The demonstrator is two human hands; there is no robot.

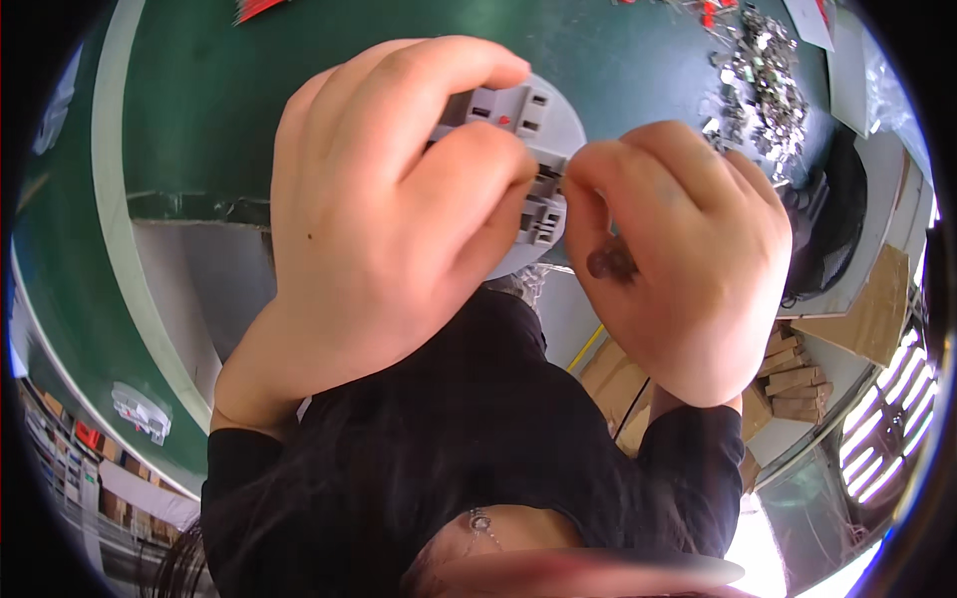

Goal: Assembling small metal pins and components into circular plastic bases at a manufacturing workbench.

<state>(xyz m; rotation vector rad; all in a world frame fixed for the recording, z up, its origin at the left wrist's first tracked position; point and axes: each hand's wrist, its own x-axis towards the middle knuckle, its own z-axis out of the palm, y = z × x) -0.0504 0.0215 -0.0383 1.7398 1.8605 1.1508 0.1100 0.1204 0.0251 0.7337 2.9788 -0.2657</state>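
A round, light grey plastic piece point(560, 112) with rows of rectangular slots and small metal bits in some of them is up in front of me. My left hand point(379, 189) is wrapped over its left side, thumb and fingers closed on it, and hides much of it. At the piece's right edge, my right hand point(688, 239) has its thumb and forefinger pressed together by the slots. Whatever sits between those fingertips is hidden. A dark brown patch shows below the right thumb; I cannot tell what it is.
Loose shiny metal parts point(773, 90) lie heaped on the green table point(638, 60) at the far right, red pieces point(713, 12) beyond them. A black round object point(837, 229) lies right of my right hand. Small cardboard boxes point(797, 384) are stacked lower right. A clear plastic piece point(142, 412) rests at left.
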